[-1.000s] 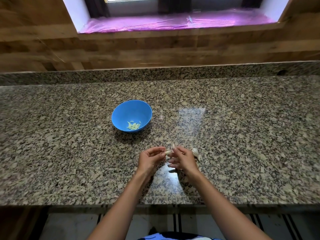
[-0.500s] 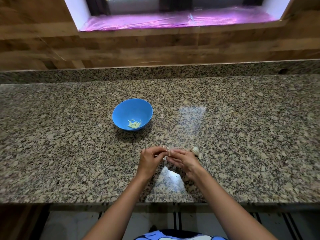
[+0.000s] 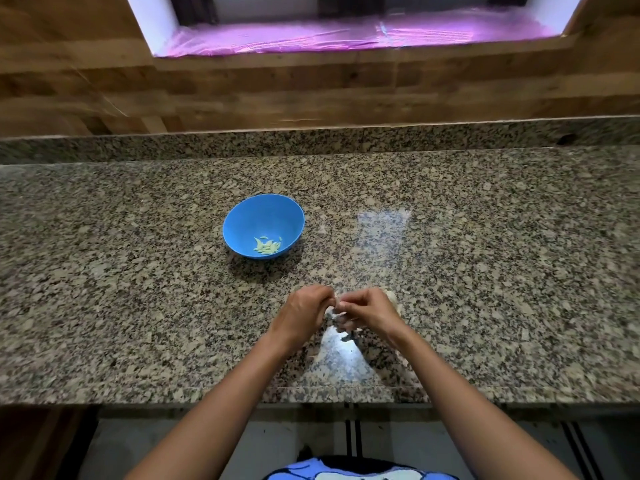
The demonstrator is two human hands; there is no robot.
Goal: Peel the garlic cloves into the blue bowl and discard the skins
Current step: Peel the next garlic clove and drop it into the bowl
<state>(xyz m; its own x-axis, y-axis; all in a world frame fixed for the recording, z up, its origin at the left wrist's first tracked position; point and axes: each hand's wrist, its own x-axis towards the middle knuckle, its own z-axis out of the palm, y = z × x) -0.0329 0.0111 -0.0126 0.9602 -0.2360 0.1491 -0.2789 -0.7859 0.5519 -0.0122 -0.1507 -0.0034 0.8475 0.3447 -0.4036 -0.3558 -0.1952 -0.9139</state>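
Granite counter [image 3: 138, 306] fills the frame; my left hand [image 3: 303, 311] and right hand [image 3: 369, 311] pinch together on one clove [image 3: 330, 310] at lower centre. Bowl [image 3: 242, 216] sits up-left, nearer my left hand.

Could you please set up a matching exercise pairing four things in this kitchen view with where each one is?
Things:
1. blue bowl
2. peeled cloves
3. garlic bulb
4. left hand

Places:
A. just beyond the right hand
B. on the granite counter, left of centre
C. fingertips meeting the right hand's
D. inside the bowl

Pairs: 1-B, 2-D, 3-A, 4-C
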